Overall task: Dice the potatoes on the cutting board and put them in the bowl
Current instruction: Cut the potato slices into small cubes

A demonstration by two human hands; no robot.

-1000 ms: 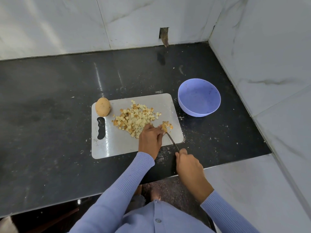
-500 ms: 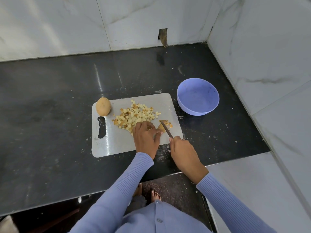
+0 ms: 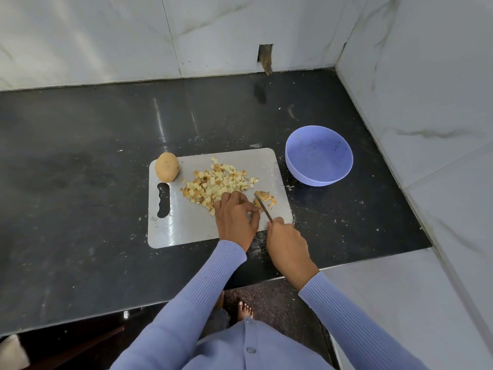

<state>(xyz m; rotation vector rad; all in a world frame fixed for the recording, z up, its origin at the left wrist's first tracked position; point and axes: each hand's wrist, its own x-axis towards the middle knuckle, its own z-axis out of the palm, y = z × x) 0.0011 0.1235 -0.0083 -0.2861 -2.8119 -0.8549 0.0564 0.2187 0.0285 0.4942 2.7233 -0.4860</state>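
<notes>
Potato pieces (image 3: 262, 200), a small clump not fully cut, lie near the right edge of the cutting board (image 3: 186, 225), and the knife (image 3: 262, 206) lies across them with its tip pointing to the far left. I think this clump stays apart from the big pile so that the blade has free room to finish it. The heap of diced cubes (image 3: 217, 182) is in the middle of the board, just left of the clump, probably pushed aside to wait for the transfer. One whole potato (image 3: 166, 166) sits on the far left corner of the board, above the handle slot, out of the way of the cutting. The purple bowl (image 3: 318, 156) stands on the dark desk (image 3: 80, 182) just beside the far right corner of the board; it looks empty, and so close that scraping in will be short.

The left hand (image 3: 236, 217) rests on the board with fingers curled, the fingertips touching the near edge of the pieces, close to the blade; whether it pinches a piece I cannot tell. The right hand (image 3: 286, 244) is closed around the knife handle, wrist low over the near edge of the desk.
</notes>
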